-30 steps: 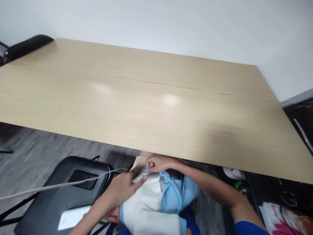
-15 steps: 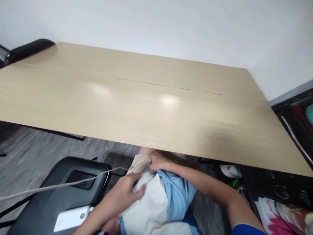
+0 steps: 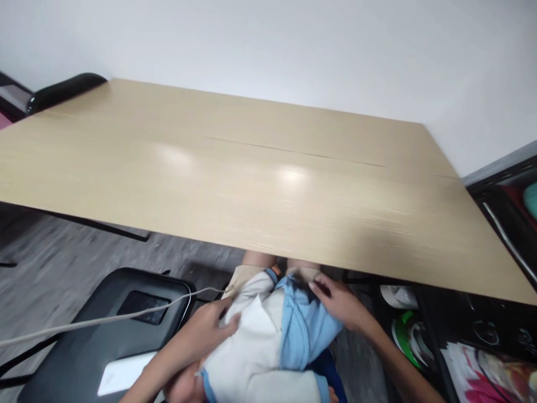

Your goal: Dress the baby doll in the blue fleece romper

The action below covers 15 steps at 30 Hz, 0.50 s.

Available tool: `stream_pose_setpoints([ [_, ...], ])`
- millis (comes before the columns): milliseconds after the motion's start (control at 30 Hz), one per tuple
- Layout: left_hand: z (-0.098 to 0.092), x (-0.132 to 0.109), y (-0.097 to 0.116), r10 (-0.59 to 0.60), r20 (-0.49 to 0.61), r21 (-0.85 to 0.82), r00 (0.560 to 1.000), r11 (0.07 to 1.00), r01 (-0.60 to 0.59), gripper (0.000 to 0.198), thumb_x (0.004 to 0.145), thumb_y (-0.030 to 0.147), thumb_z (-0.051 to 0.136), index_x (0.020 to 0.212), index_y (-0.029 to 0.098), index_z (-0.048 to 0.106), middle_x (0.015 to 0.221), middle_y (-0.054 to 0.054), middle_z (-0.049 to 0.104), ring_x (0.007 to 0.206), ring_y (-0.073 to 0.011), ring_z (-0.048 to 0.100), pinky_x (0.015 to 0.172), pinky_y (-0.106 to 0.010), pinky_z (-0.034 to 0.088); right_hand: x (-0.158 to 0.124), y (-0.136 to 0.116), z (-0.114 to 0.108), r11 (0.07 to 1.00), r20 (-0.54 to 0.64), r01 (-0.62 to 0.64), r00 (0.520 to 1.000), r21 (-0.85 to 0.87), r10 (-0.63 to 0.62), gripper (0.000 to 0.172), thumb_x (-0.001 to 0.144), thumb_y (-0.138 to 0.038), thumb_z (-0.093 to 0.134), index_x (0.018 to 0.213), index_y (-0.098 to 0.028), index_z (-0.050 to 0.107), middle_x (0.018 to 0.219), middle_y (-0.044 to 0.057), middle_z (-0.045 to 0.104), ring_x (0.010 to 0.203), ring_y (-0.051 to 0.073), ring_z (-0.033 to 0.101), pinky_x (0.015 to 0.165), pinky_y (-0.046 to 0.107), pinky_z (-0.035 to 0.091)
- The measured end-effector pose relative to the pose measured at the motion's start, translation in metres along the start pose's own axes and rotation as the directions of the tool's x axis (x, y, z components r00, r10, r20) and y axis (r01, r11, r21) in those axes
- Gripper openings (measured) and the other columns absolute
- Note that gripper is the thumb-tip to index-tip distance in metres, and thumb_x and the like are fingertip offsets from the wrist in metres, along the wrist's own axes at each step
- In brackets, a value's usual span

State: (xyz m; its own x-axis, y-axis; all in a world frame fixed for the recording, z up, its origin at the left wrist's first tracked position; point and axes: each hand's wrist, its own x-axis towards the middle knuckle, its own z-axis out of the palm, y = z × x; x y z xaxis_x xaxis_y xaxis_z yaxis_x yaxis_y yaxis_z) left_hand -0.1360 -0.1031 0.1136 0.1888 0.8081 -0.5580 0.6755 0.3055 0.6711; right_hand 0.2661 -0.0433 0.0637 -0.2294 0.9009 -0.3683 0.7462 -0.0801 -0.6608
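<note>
Across my lap lies a small doll-like figure in a white top [image 3: 251, 336] with blue trim and blue bottoms [image 3: 308, 330]. Its head [image 3: 184, 386] is partly covered by my left forearm. My left hand [image 3: 212, 324] rests on the top's upper side, thumb apart from the fingers. At the far edge of the blue bottoms is my right hand [image 3: 338, 302], thumb and forefinger spread near the cloth, seemingly holding nothing. A thin pale cable [image 3: 126, 314] runs in from the left and ends from sight near my left hand.
A wooden table [image 3: 251, 184] stands before my knees, against a white wall. To the left, a black chair [image 3: 84, 341] carries a dark phone [image 3: 145, 307] and a white device [image 3: 126, 374]. On the right are a green-rimmed roll [image 3: 405, 338] and colourful packets [image 3: 486, 369].
My right hand has left the figure's sleeve end and moved right to the blue bottoms, its fingers loosening. An orange-toned end now shows at the sleeve cuff. My left hand has barely shifted.
</note>
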Motion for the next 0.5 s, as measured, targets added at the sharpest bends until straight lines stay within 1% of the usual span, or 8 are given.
stream_pose_setpoints([
  [67, 0.003, 0.004, -0.005, -0.02, -0.014, -0.023, 1.0, 1.0, 0.02, 0.046, 0.097, 0.065, 0.071, 0.117, 0.028, 0.088, 0.131, -0.016, 0.094, 0.127, -0.0482, 0.087, 0.107, -0.049, 0.061, -0.036, 0.016, 0.011, 0.991, -0.09, -0.058, 0.995, -0.12, 0.047, 0.04, 0.115, -0.06, 0.055, 0.116, -0.026, 0.077, 0.113, 0.014, 0.087, 0.105, 0.036, 0.086, 0.096, 0.047, 0.063],
  [133, 0.004, 0.006, -0.007, -0.023, -0.014, -0.043, 1.0, 0.999, 0.023, 0.053, 0.098, 0.07, 0.069, 0.122, 0.027, 0.088, 0.134, -0.016, 0.093, 0.128, -0.0475, 0.087, 0.106, -0.049, 0.062, -0.067, 0.032, 0.023, 0.972, -0.129, -0.127, 0.986, -0.2, 0.102, 0.038, 0.112, -0.058, 0.056, 0.114, -0.026, 0.076, 0.114, 0.017, 0.088, 0.108, 0.04, 0.088, 0.096, 0.049, 0.063],
  [167, 0.005, 0.008, -0.007, -0.022, -0.015, -0.048, 1.0, 0.999, 0.022, 0.055, 0.098, 0.072, 0.069, 0.124, 0.027, 0.088, 0.135, -0.016, 0.093, 0.127, -0.0469, 0.087, 0.105, -0.049, 0.062, -0.08, 0.04, 0.03, 0.958, -0.135, -0.189, 0.977, -0.214, 0.162, 0.038, 0.112, -0.059, 0.055, 0.113, -0.027, 0.075, 0.112, 0.017, 0.088, 0.107, 0.041, 0.089, 0.094, 0.049, 0.063],
  [233, 0.005, 0.01, -0.007, -0.018, -0.017, -0.055, 1.0, 0.998, 0.018, 0.056, 0.099, 0.072, 0.07, 0.125, 0.026, 0.088, 0.133, -0.017, 0.094, 0.123, -0.0462, 0.088, 0.103, -0.048, 0.063, -0.1, 0.052, 0.043, 0.925, -0.136, -0.314, 0.947, -0.211, 0.291, 0.041, 0.114, -0.065, 0.05, 0.117, -0.031, 0.074, 0.109, 0.015, 0.09, 0.101, 0.042, 0.091, 0.088, 0.049, 0.063],
  [300, 0.005, 0.012, -0.007, -0.01, -0.017, -0.059, 1.0, 0.998, 0.009, 0.057, 0.098, 0.072, 0.072, 0.125, 0.025, 0.089, 0.134, -0.018, 0.093, 0.123, -0.0469, 0.088, 0.103, -0.049, 0.063, -0.113, 0.059, 0.055, 0.895, -0.145, -0.409, 0.911, -0.179, 0.387, 0.045, 0.116, -0.071, 0.045, 0.122, -0.035, 0.071, 0.106, 0.013, 0.092, 0.094, 0.043, 0.092, 0.082, 0.048, 0.062],
  [333, 0.005, 0.013, -0.007, -0.004, -0.014, -0.059, 1.0, 0.998, 0.003, 0.058, 0.098, 0.072, 0.072, 0.127, 0.024, 0.088, 0.136, -0.019, 0.092, 0.125, -0.0475, 0.087, 0.105, -0.05, 0.063, -0.117, 0.061, 0.06, 0.887, -0.158, -0.436, 0.897, -0.155, 0.413, 0.047, 0.117, -0.073, 0.042, 0.123, -0.036, 0.07, 0.105, 0.013, 0.092, 0.093, 0.043, 0.092, 0.08, 0.048, 0.061],
  [433, 0.004, 0.015, -0.007, 0.001, -0.008, -0.038, 1.0, 0.999, -0.001, 0.059, 0.101, 0.074, 0.069, 0.126, 0.024, 0.088, 0.142, -0.02, 0.091, 0.129, -0.0487, 0.086, 0.107, -0.051, 0.063, -0.12, 0.059, 0.071, 0.876, -0.216, -0.476, 0.865, -0.074, 0.452, 0.047, 0.116, -0.074, 0.039, 0.113, -0.035, 0.065, 0.097, 0.014, 0.09, 0.093, 0.044, 0.092, 0.079, 0.049, 0.063],
  [500, 0.004, 0.015, -0.008, -0.008, 0.002, -0.018, 1.0, 1.0, 0.008, 0.058, 0.102, 0.075, 0.067, 0.121, 0.024, 0.088, 0.137, -0.02, 0.092, 0.126, -0.0482, 0.087, 0.104, -0.05, 0.063, -0.117, 0.056, 0.075, 0.88, -0.243, -0.474, 0.855, -0.01, 0.458, 0.043, 0.114, -0.071, 0.04, 0.105, -0.035, 0.062, 0.092, 0.013, 0.088, 0.094, 0.044, 0.092, 0.08, 0.048, 0.063],
])
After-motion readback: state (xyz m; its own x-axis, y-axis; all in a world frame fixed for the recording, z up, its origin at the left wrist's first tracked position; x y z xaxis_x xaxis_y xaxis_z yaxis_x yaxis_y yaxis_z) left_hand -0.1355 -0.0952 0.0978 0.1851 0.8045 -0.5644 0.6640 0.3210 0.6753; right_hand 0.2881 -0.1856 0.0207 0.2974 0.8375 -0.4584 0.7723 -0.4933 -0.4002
